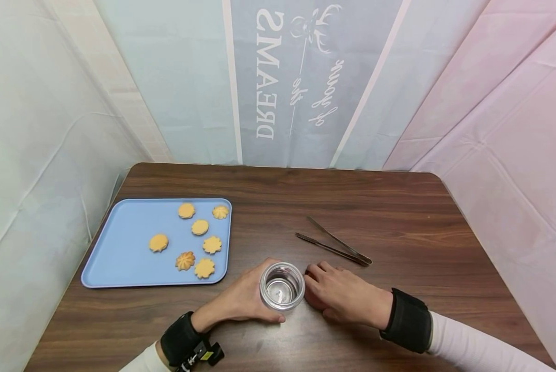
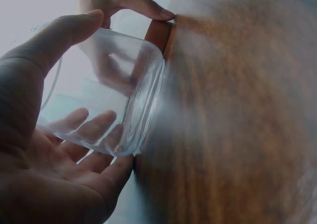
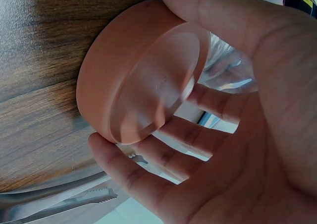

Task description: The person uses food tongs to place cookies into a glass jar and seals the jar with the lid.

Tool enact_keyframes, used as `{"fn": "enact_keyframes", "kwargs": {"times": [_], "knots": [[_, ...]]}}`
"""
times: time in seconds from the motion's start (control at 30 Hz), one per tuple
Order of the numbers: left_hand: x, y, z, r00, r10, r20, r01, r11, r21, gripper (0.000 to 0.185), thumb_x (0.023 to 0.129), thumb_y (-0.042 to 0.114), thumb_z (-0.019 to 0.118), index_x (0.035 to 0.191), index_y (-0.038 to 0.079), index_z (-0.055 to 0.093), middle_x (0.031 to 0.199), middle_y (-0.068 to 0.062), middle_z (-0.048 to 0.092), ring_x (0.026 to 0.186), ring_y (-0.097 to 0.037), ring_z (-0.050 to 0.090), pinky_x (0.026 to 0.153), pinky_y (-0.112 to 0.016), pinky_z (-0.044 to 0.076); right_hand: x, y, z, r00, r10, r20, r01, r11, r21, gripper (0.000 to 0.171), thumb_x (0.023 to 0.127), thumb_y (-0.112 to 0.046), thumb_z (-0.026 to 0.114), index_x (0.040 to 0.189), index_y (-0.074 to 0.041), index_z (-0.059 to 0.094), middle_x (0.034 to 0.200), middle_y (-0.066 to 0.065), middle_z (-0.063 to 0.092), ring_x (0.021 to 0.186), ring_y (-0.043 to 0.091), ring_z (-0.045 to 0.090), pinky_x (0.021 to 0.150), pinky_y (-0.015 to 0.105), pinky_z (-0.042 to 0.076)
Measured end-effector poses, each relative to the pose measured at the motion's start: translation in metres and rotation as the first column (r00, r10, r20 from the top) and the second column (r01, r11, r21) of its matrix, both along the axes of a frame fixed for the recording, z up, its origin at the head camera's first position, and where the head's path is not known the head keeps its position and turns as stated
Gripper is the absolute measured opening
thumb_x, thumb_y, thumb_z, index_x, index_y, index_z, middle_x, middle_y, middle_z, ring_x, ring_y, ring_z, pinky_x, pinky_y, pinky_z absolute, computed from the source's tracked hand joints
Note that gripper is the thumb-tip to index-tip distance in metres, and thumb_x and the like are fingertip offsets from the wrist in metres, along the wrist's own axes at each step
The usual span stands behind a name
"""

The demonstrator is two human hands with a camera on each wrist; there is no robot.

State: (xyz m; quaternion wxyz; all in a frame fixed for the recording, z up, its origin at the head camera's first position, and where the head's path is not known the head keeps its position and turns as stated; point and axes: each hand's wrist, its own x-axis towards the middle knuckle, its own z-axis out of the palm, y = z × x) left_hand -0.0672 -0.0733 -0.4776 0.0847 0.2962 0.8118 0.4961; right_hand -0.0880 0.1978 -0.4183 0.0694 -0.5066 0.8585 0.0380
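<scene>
A clear glass jar (image 1: pixel 282 285) stands open-topped near the table's front edge, and nothing shows inside it. My left hand (image 1: pixel 252 295) wraps round the jar's left side, thumb in front and fingers behind. Through the glass (image 2: pixel 111 92) in the left wrist view I see those fingers (image 2: pixel 89 127). Just right of the jar, my right hand (image 1: pixel 335 292) grips a salmon-pink round lid (image 3: pixel 133 70) between thumb and fingers. The lid (image 2: pixel 158 34) rests on the table against the jar's side (image 3: pixel 225 68). From the head view my right hand mostly hides it.
A blue tray (image 1: pixel 120 253) at the left holds several yellow cookies (image 1: pixel 200 227). Metal tongs (image 1: pixel 335 244) lie on the dark wood table (image 1: pixel 398 206) just beyond my right hand, and their toothed tips (image 3: pixel 79 199) show under my fingers. Cloth walls surround the table.
</scene>
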Motion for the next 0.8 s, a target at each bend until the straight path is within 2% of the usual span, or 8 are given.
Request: {"fn": "enact_keyframes", "kwargs": {"times": [0.23, 0.5, 0.63, 0.8], "knots": [[-0.0002, -0.0002, 0.0001, 1.000, 0.000, 0.004, 0.000, 1.000, 0.000, 0.094, 0.064, 0.032, 0.102, 0.142, 0.017, 0.053, 0.132, -0.003, 0.069, 0.119, -0.021, 0.068, 0.104, -0.038, 0.054, 0.0004, 0.0019, 0.0005, 1.000, 0.001, 0.031, 0.000, 0.999, -0.040, 0.070, 0.067, -0.023, 0.097, 0.124, -0.013, 0.058, 0.121, 0.004, 0.056, 0.110, 0.023, 0.059, 0.072, 0.032, 0.059], [0.0000, 0.0000, 0.0002, 1.000, -0.002, 0.001, 0.002, 1.000, -0.007, 0.094, 0.064, 0.035, 0.102, 0.143, 0.017, 0.052, 0.132, -0.003, 0.069, 0.119, -0.022, 0.067, 0.105, -0.040, 0.053, 0.0002, 0.0035, -0.0004, 0.999, -0.001, 0.032, 0.002, 0.999, -0.037, 0.069, 0.070, -0.029, 0.097, 0.124, -0.013, 0.058, 0.123, 0.005, 0.055, 0.111, 0.023, 0.058, 0.072, 0.032, 0.059], [0.0000, 0.0003, 0.0001, 1.000, -0.003, 0.009, 0.003, 1.000, -0.007, 0.095, 0.064, 0.035, 0.102, 0.143, 0.017, 0.053, 0.133, -0.002, 0.068, 0.120, -0.022, 0.067, 0.106, -0.040, 0.053, -0.0003, 0.0039, 0.0005, 0.998, -0.031, 0.054, 0.032, 0.999, -0.026, 0.070, 0.074, -0.037, 0.095, 0.128, -0.013, 0.058, 0.126, 0.005, 0.055, 0.114, 0.023, 0.058, 0.071, 0.034, 0.059], [-0.0005, -0.0002, 0.0003, 0.999, -0.009, 0.031, 0.009, 1.000, -0.005, 0.096, 0.064, 0.036, 0.102, 0.144, 0.019, 0.052, 0.134, 0.000, 0.068, 0.121, -0.021, 0.067, 0.107, -0.040, 0.053, -0.0037, 0.0047, 0.0076, 0.995, -0.078, 0.056, 0.080, 0.996, -0.041, 0.082, 0.082, -0.056, 0.087, 0.143, -0.011, 0.056, 0.132, 0.007, 0.058, 0.121, 0.027, 0.059, 0.084, 0.044, 0.061]]}}
